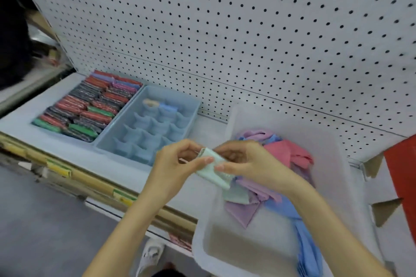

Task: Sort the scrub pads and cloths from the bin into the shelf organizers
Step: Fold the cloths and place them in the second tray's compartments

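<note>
Both hands hold a pale green cloth (212, 170), rolled or folded into a short bundle, just above the near left corner of the clear plastic bin (333, 164). My left hand (177, 164) grips its left end and my right hand (243, 162) pinches its right side. Pink, purple and blue cloths (286, 155) lie loose in the bin. A blue divided organizer (191, 105) stands on the shelf to the left, with a cream roll (150, 103) and a blue roll (168, 108) in its far cells. Left of it, another organizer (83, 108) is packed with red, green and dark scrub pads.
A white pegboard (247, 29) backs the shelf. The shelf's front edge carries a wooden-coloured rail with yellow-green price tags (59, 167). A red panel (403, 175) and cardboard pieces stand at the right. My shoe (152, 254) shows on the grey floor below.
</note>
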Demonstrator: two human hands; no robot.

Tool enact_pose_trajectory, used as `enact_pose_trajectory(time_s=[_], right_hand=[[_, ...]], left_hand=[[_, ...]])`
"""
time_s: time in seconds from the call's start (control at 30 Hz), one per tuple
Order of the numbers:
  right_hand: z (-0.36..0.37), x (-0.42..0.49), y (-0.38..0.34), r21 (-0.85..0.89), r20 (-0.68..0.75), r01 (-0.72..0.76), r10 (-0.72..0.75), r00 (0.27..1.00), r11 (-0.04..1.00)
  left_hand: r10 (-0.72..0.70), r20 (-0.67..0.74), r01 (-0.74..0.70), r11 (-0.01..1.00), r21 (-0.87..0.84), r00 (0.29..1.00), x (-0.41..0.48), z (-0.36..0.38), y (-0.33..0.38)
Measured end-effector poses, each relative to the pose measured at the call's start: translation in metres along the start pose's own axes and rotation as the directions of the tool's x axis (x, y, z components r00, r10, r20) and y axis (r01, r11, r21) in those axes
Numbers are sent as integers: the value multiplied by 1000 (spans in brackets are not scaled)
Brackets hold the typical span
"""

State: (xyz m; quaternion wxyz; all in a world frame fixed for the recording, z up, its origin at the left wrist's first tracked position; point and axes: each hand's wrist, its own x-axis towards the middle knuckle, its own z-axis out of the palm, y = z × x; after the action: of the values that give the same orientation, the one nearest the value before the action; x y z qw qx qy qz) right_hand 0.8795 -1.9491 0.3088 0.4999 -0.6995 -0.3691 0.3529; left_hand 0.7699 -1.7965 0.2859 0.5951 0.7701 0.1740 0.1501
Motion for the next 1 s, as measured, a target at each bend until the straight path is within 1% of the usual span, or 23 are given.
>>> enact_pose_trajectory(time_s=[0.07, 0.13, 0.2, 0.23, 0.27, 0.3, 0.37, 0.4, 0.43, 0.47, 0.5, 0.53, 0.57, 0.6, 0.63, 0.67, 0.77, 0.83, 0.87, 0.93, 1.0], right_hand=[[12, 35, -2, -61, 40, -19, 21, 999, 998], [23, 73, -2, -173, 57, -34, 45, 997, 984], [28, 116, -2, -270, 19, -41, 47, 999, 962], [27, 138, -1, -310, -43, -60, 49, 998, 949], [23, 160, 1, -349, -138, -100, 55, 989, 932], [18, 182, 5, -405, -245, -155, 57, 968, 901], [11, 220, 18, -523, -430, -273, 26, 903, 808], [10, 236, 27, -572, -478, -312, 1, 878, 759], [11, 251, 36, -622, -501, -349, -14, 865, 701], [14, 264, 46, -665, -509, -385, -12, 860, 640], [16, 275, 55, -717, -503, -423, 10, 864, 554], [18, 285, 66, -784, -468, -434, 35, 883, 445], [21, 292, 75, -858, -421, -420, 65, 905, 295], [23, 297, 84, -899, -401, -413, 100, 910, 149], [25, 299, 90, -909, -402, -413, 143, 904, 60], [26, 300, 93, -908, -412, -418, 150, 899, 12], [26, 300, 96, -933, -359, -360, 124, 925, -11], [26, 303, 83, -945, -327, -324, 87, 941, -49], [27, 306, 77, -952, -306, -301, 129, 943, -61], [28, 310, 74, -965, -262, -256, 262, 929, -57], [30, 314, 70, -966, -257, -248, 327, 909, -69]], left_hand=[[-31, -51, 31, 999, 14, 998, 13, -24, -10], [-79, -112, 81, 997, 11, 991, 28, -50, -22], [-110, -154, 115, 993, 24, 982, 47, -84, -38], [-112, -154, 122, 991, 58, 982, 58, -102, -49], [-105, -140, 124, 983, 136, 985, 70, -122, -61], [-81, -118, 110, 958, 266, 990, 82, -140, -74], [-9, -46, 33, 836, 548, 999, 106, -173, -99], [9, 8, -12, 787, 617, 1000, 118, -185, -110], [17, 65, -55, 764, 643, 998, 129, -193, -119], [25, 118, -97, 750, 655, 993, 141, -200, -129], [42, 165, -143, 729, 669, 985, 152, -204, -139], [68, 206, -194, 697, 690, 976, 160, -206, -149], [98, 243, -246, 656, 713, 965, 167, -207, -159], [113, 278, -287, 616, 734, 954, 173, -207, -166], [111, 311, -316, 580, 751, 944, 179, -207, -171], [96, 337, -331, 555, 763, 937, 183, -206, -173], [58, 350, -324, 540, 776, 935, 185, -205, -177], [45, 354, -322, 533, 782, 934, 185, -204, -179], [42, 357, -324, 526, 786, 933, 184, -204, -181], [43, 360, -330, 511, 794, 932, 184, -204, -182], [44, 362, -335, 500, 799, 931, 184, -204, -182]])
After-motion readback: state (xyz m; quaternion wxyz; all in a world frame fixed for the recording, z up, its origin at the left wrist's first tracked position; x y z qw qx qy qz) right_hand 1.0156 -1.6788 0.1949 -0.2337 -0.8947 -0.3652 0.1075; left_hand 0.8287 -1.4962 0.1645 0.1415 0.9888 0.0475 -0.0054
